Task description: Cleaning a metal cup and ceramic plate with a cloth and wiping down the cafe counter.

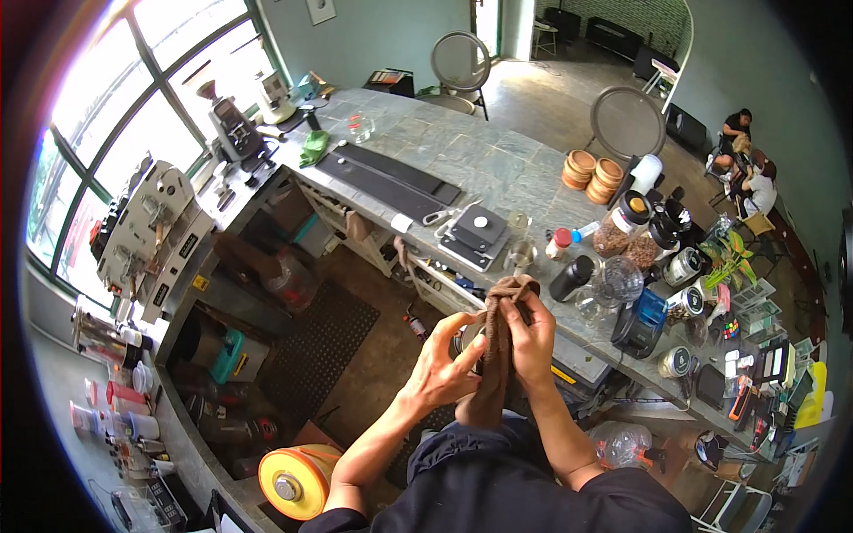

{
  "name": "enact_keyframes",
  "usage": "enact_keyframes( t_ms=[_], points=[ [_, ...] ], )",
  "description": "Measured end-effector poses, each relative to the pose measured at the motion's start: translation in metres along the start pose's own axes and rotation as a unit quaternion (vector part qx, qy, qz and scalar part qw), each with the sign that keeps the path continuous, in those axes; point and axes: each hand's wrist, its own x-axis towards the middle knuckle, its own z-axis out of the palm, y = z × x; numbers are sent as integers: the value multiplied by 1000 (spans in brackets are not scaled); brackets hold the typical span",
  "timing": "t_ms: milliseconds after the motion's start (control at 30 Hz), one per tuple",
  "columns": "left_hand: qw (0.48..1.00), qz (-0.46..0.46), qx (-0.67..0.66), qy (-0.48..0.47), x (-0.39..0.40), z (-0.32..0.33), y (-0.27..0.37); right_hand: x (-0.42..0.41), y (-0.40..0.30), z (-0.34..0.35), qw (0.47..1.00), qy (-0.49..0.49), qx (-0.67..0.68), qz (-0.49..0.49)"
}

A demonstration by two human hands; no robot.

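My right hand (pixel 535 336) grips a brown cloth (pixel 496 356), pinching its bunched upper end between thumb and fingers while the rest hangs down toward my waist. Opposite it, my left hand (pixel 441 363) curves its fingers and thumb around a round, rimmed vessel (pixel 465 338). The cloth and fingers cover most of that vessel, so its exact kind cannot be made out. Just beyond my hands on the stone-tiled counter stand a glass server (pixel 521 254), a black flat scale (pixel 477 230) and a black lidded canister (pixel 572 278).
Jars of coffee beans (pixel 616 233) crowd the counter to the right, beside round wooden containers (pixel 578 170). An espresso machine (pixel 156 233) and a grinder (pixel 233 126) stand at left. A yellow-lidded bin (pixel 293 483) sits by my left elbow. Two people (pixel 740 156) sit far off.
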Motion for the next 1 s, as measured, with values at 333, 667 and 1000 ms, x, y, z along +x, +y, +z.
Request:
enact_keyframes(
  t_ms=[333,667,1000],
  points=[
    [861,-333,-348,165,78,95,4,-17,13,-113,977,22,162,138],
    [977,-143,-142,-70,117,148,29,-13,-32,-168,933,263,-246,8],
    [924,-11,-212,-318,194,214,-14,-9,-76,-183,886,432,-168,-3]
  ],
)
